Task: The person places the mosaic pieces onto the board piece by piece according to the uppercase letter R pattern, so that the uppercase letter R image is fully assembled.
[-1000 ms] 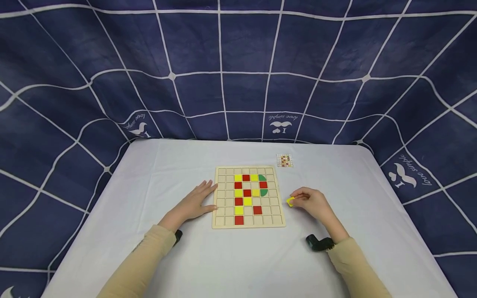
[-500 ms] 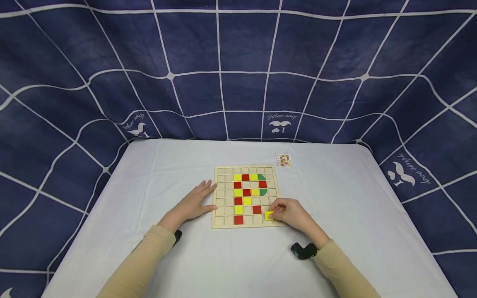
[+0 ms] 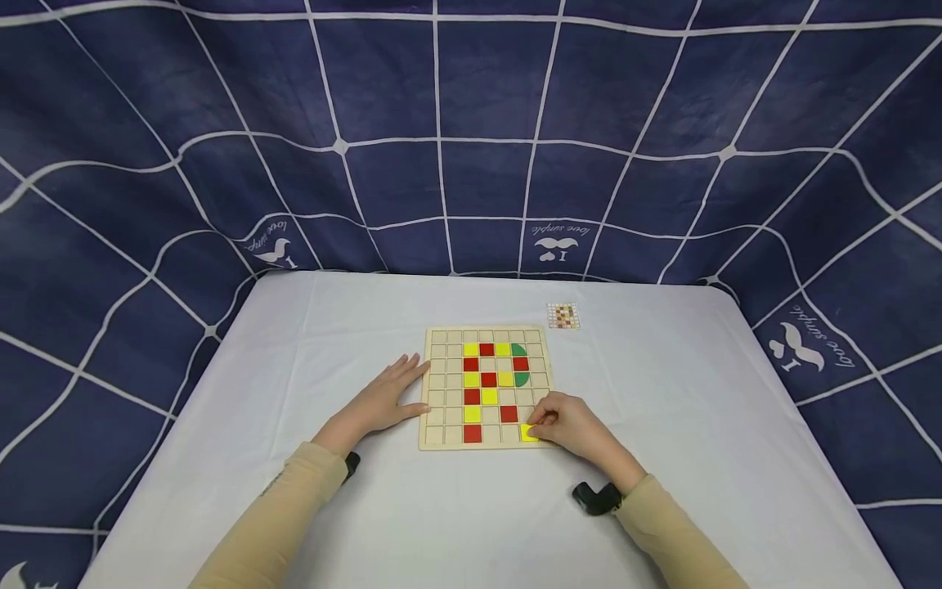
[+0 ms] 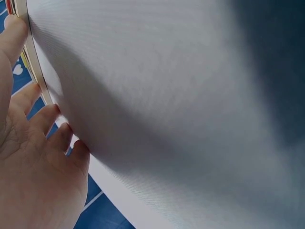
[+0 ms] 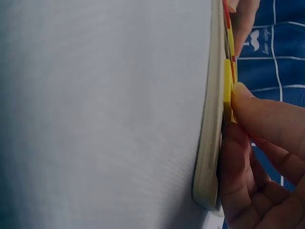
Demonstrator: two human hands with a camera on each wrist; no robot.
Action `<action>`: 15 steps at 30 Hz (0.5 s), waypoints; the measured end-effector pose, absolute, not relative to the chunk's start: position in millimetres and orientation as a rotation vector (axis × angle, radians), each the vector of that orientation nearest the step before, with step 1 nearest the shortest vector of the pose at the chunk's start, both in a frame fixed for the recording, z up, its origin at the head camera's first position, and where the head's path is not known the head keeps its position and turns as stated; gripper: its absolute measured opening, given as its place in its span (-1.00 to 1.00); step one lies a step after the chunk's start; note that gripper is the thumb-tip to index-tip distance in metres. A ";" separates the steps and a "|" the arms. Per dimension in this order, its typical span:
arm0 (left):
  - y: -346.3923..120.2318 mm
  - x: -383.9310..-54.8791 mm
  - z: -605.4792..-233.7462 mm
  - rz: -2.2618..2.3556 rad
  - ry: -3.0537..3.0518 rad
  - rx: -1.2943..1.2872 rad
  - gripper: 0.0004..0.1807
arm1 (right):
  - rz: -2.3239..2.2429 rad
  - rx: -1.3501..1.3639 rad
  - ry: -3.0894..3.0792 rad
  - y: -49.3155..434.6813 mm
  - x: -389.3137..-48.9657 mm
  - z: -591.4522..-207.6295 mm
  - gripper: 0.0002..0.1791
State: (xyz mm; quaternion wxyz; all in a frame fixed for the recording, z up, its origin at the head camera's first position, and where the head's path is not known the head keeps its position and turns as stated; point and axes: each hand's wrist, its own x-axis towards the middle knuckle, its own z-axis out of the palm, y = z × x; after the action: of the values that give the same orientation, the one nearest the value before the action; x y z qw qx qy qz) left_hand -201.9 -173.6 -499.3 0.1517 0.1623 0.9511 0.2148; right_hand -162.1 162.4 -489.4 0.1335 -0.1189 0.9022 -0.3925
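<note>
A pale wooden grid board lies on the table, with red, yellow and green tiles set in several of its squares. My right hand pinches a yellow square tile between thumb and fingers at the board's bottom row, toward the right. In the right wrist view the yellow tile sits right at the board's top surface, under the thumb. My left hand rests at the board's left edge with its fingers spread. The left wrist view shows its thumb and fingertips touching the board's side.
A small printed card with a coloured grid pattern lies behind the board to the right. White cloth covers the table. A dark blue curtain with white lines stands behind and at both sides.
My right hand has carried the yellow tile from beside the board leftward onto its bottom row, lowering it over the last half second. The left hand has stayed in place.
</note>
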 end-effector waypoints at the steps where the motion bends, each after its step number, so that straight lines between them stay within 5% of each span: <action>1: -173.8 -201.9 -499.1 0.614 2.732 0.467 -0.08 | -1.137 -0.348 2.622 161.9 -161.7 -489.4 -0.89; 15: -172.7 -201.0 -499.3 0.624 2.720 0.463 -0.09 | -1.108 -0.324 2.645 163.7 -161.8 -486.3 -0.93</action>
State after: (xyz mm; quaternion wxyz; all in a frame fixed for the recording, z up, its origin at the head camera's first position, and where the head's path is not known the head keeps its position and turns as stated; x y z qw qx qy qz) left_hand -201.0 -172.7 -499.3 0.1558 0.1617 0.9498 0.2179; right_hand -161.8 163.7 -486.3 0.1273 -0.1112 0.9091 -0.3808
